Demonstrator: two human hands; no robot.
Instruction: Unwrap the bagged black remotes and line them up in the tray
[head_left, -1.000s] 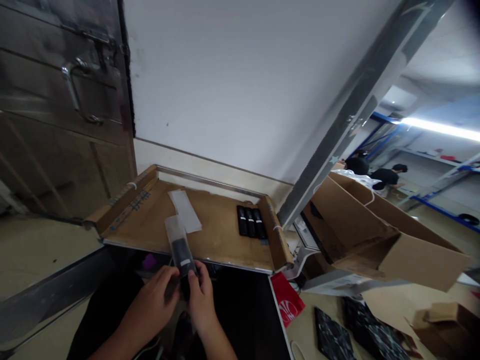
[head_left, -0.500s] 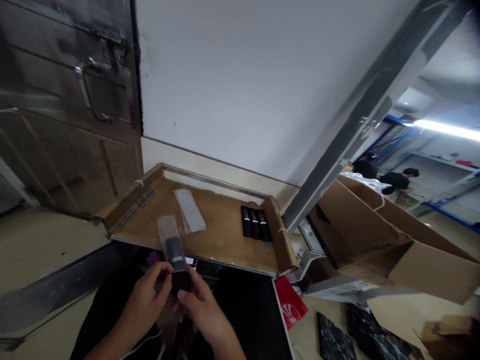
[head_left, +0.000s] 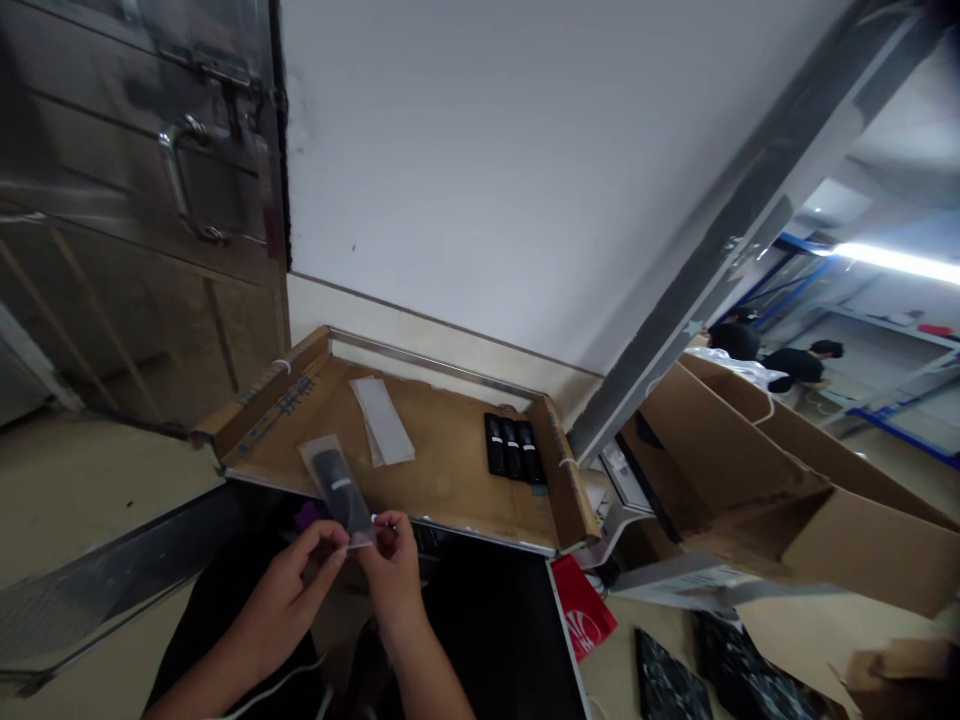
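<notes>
My left hand (head_left: 296,585) and my right hand (head_left: 391,570) pinch the lower end of a clear plastic bag (head_left: 335,490) from either side. Inside the bag lies a black stick-shaped device (head_left: 336,485) with a white band. The bag tilts up and left, over the front edge of a shallow cardboard tray (head_left: 442,465). Three similar black devices (head_left: 510,447) lie side by side on the tray, to the right of my hands. Flat translucent white sleeves (head_left: 382,422) rest on the tray nearer the bag.
A large open cardboard box (head_left: 727,470) stands right of the tray, with a red paper bag (head_left: 583,622) and dark marbled panels (head_left: 667,690) below it. A steel door (head_left: 150,150) is at left. Two people in black (head_left: 795,365) work far off near blue shelving.
The bag has tilted from nearly upright to leaning left, its device now higher above my hands. My right hand has moved from the bag's side to pinching its lower corner.
</notes>
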